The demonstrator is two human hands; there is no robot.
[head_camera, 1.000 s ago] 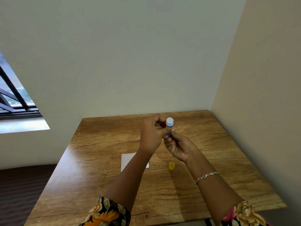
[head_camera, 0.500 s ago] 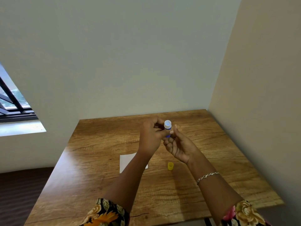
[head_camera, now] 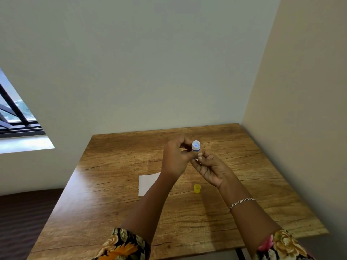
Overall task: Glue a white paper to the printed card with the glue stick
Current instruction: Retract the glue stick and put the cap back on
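Note:
Above the middle of the wooden table (head_camera: pixel 105 209), my left hand (head_camera: pixel 176 156) grips the uncapped glue stick (head_camera: pixel 195 146) upright, its white open end toward the camera. My right hand (head_camera: pixel 210 169) pinches the stick's lower end with thumb and fingertips. The yellow cap (head_camera: pixel 197 188) stands on the table below my hands. A white paper (head_camera: pixel 147 182) lies flat on the table, partly hidden by my left forearm. No printed card is visible.
The table stands in a corner, with walls at its far edge and right edge. A window (head_camera: pixel 16 117) with dark bars is at the left. Dark floor shows at the lower left.
Both hands stay on the glue stick. The camera has turned slightly, so the scene has drifted a little. The fingers of my right hand have shifted at the base of the stick.

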